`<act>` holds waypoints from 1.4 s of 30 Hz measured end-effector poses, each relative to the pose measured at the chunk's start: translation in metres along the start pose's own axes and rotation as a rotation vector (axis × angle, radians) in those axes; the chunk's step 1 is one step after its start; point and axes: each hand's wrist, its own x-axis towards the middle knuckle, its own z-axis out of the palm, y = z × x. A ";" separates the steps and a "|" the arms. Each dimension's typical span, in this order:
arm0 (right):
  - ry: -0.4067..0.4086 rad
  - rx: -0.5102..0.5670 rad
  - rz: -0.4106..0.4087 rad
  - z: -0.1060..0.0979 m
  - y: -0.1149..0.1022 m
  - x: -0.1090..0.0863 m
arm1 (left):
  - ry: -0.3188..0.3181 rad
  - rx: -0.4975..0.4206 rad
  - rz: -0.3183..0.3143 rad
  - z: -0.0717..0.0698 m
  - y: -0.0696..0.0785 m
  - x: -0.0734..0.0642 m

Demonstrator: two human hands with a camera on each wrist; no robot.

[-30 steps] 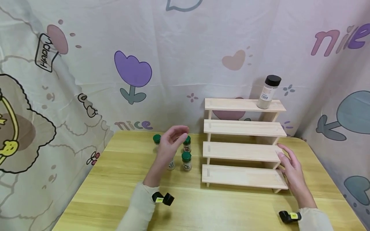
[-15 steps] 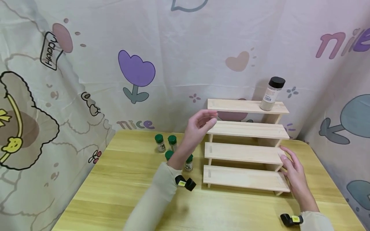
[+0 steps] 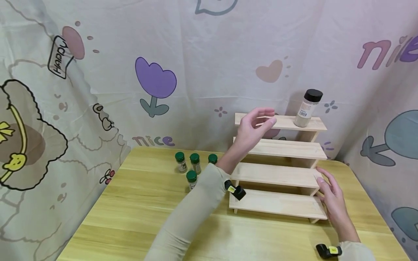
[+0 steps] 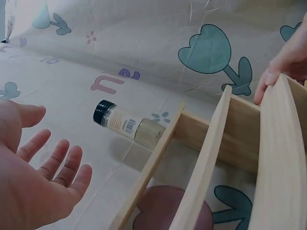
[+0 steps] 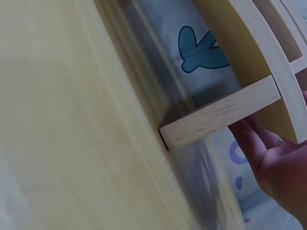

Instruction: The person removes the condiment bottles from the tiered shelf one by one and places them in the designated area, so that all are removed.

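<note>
A four-tier wooden display rack (image 3: 277, 173) stands on the table. On the right end of its top tier a clear spice jar (image 3: 306, 110) with a black cap stands upright. My left hand (image 3: 254, 127) is in the air in front of the top tier, fingers parted and holding nothing. In the left wrist view, a gap separates this left hand (image 4: 43, 167) from the black-capped jar (image 4: 132, 125). My right hand (image 3: 333, 197) grips the rack's right side at the lower tiers. In the right wrist view, the right hand's fingers (image 5: 254, 139) reach behind the rack's side piece (image 5: 220, 112).
Several small green-capped jars, among them a back-left jar (image 3: 181, 162), a middle jar (image 3: 195, 164) and a front jar (image 3: 191, 179), stand left of the rack. My left forearm partly covers this area. A printed cloth (image 3: 202, 65) hangs behind the wooden table (image 3: 130, 210).
My left hand has moved right and up, from above the green-capped jars to the rack's top tier. The right hand keeps its place on the rack. The view has shifted slightly.
</note>
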 end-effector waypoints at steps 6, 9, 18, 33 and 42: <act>0.003 0.004 0.006 0.000 0.001 -0.001 | -0.019 -0.009 -0.033 0.018 0.003 0.019; 0.004 0.004 0.008 0.001 0.001 -0.001 | -0.012 0.017 -0.047 0.028 0.003 0.029; 0.005 0.008 0.005 0.000 0.003 -0.002 | 0.027 0.096 -0.105 0.057 0.002 0.057; 0.001 0.011 -0.027 -0.001 0.001 -0.003 | 0.088 0.342 -0.153 0.095 -0.011 0.082; 0.024 -0.039 -0.003 0.003 0.000 -0.005 | 0.106 0.296 -0.164 0.107 -0.021 0.091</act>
